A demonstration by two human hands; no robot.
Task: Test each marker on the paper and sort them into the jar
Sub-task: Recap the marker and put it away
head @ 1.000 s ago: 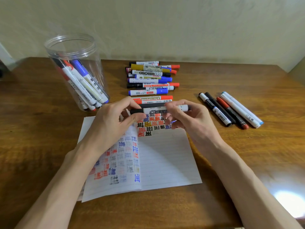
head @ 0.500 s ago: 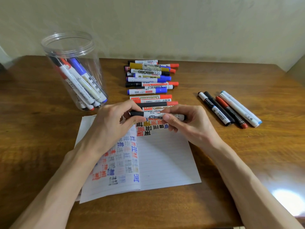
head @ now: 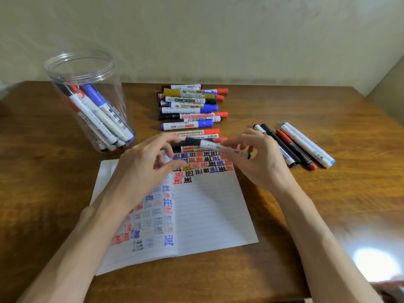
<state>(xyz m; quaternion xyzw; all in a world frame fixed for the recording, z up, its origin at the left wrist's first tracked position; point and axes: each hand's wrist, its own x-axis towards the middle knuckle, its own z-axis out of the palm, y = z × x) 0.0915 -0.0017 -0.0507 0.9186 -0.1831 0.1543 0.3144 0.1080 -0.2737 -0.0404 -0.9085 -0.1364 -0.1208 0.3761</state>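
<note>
My right hand pinches the white barrel of a black-capped marker and holds it, slightly tilted, over the top of the lined paper. My left hand hovers just left of the cap with its fingers loosely spread; the index fingertip is close to the cap but does not grip it. The paper carries rows of red, blue, black and yellow test characters. The clear plastic jar stands open at the back left, with several markers leaning inside.
A pile of several capped markers lies behind the paper at the table's centre. Another small row of markers lies to the right of my right hand. The wooden table ends at a wall behind.
My left hand has let go of the marker's cap end and opened. My right hand has lifted and tilted the marker, moving it slightly right.
</note>
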